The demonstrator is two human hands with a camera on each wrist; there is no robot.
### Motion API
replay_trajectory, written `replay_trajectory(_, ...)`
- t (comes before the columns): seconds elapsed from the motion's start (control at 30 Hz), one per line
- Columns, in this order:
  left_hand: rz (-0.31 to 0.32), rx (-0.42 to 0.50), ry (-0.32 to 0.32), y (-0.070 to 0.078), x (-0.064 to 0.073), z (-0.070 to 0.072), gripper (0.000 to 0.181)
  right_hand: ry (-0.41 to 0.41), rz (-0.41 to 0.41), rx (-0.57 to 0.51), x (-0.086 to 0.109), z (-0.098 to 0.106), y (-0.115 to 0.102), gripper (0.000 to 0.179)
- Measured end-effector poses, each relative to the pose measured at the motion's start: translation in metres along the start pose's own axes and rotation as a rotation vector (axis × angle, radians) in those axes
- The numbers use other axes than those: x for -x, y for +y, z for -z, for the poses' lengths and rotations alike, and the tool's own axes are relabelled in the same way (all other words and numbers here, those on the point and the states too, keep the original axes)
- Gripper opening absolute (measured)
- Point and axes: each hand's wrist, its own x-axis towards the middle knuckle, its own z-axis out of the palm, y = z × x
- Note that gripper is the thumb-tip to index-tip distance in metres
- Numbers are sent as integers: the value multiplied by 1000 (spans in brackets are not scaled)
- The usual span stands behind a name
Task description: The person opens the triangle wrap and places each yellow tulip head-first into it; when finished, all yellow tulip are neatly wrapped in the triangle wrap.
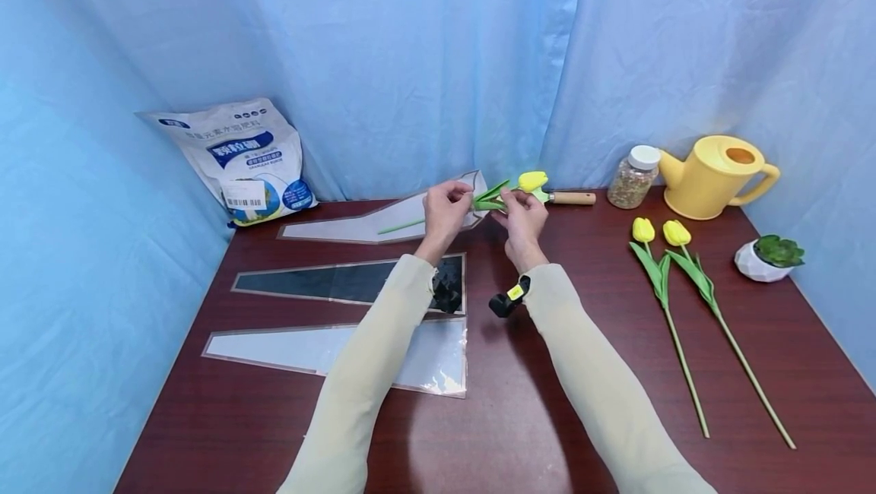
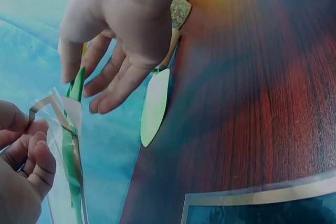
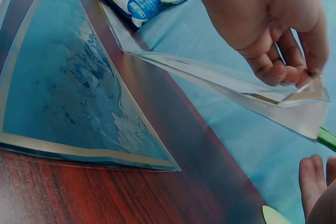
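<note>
While right hand (image 1: 524, 219) holds tulip (image 1: 486, 205), bloom (image 1: 532, 181) points right, stem (image 1: 402, 227) left.

"颗粒硼" and smaller "GRANULAR BORON" on the white bag (image 1: 239, 166).

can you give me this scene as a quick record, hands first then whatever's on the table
left hand: pinches the open end of the upper white sleeve
right hand: pinches the held tulip near its leaves
held tulip: yellow bloom outside the sleeve, stem inside
flat sleeves: black one, lower white one
loose flowers: two yellow tulips, lying on the right
tool: trowel, wooden handle
back left: printed bag
back right: lidded jar, yellow watering can
right edge: potted succulent
</note>
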Motion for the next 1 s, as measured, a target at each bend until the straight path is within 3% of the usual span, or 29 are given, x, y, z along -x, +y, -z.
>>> replay_trajectory(0.4,8,80,-44,4,0,-5,15,-8,-39,11,1,-7,6,14)
replay_trajectory(0.53,40,171,-91,1,-2,-2,19,20,-41,17,1,-7,7,16)
replay_trajectory(0.63,33,177,-96,-3,-6,5,21,29,-42,24,2,-5,8,16)
replay_trajectory(0.83,-44,20,-129,-19,-16,27,22,13,-62,22,4,-1,6,14)
replay_trajectory(0.93,-79,-88,-221,-30,-20,39,38,14,-70,20,4,0,5,13)
replay_trajectory(1.0,-93,-166,-329,-36,-22,47,57,17,-73,18,4,0,5,13)
